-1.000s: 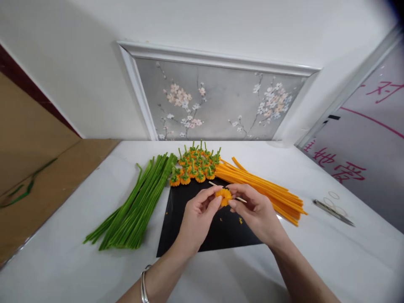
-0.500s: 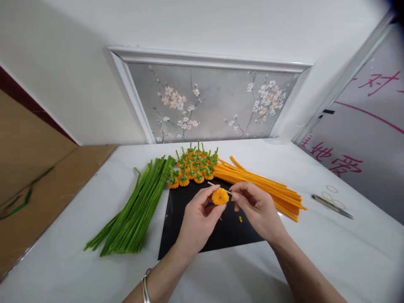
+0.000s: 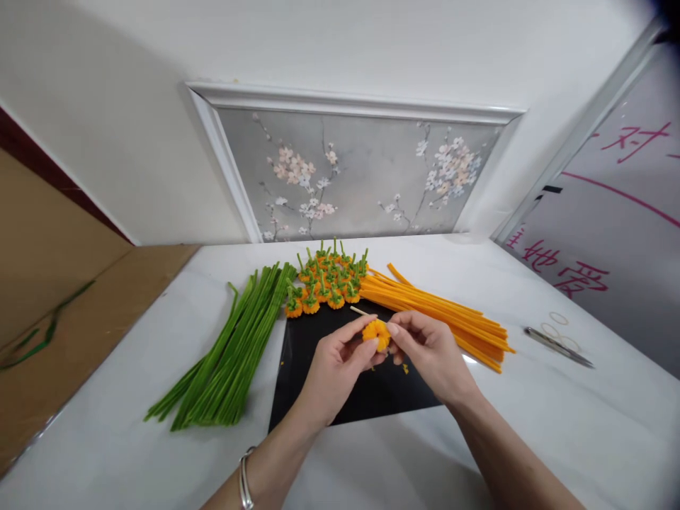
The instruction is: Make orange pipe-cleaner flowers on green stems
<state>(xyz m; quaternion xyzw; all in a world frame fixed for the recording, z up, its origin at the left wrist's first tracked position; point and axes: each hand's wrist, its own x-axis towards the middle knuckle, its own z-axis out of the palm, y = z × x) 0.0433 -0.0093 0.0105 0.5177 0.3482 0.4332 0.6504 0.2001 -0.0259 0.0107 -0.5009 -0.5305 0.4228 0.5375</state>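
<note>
Over a black mat [image 3: 350, 400], my left hand [image 3: 334, 365] pinches a small, ribbed orange pipe-cleaner pumpkin [image 3: 376, 334] between thumb and fingers. A dark hole shows at its middle. My right hand [image 3: 429, 350] has its thumb and fingertips closed on the pumpkin's right side. The end of a thin pale stick [image 3: 359, 310] pokes out past the left fingertips; the rest of it is hidden behind the hands. Beyond the hands stand several orange pumpkins with green stems [image 3: 334, 297], bunched at the mat's far edge.
Green pipe cleaners [image 3: 228, 361] lie in a bundle on the left, orange pipe cleaners [image 3: 440, 308] on the right. Farther right are tweezers [image 3: 557, 347] and rubber bands [image 3: 559, 319]. Orange scraps [image 3: 405, 369] dot the mat. Cardboard [image 3: 100, 319] borders the white table [image 3: 132, 453].
My right hand has moved from the stick's right end onto the orange pumpkin. The pumpkin has turned and shifted slightly right, and the stick's right end no longer shows.
</note>
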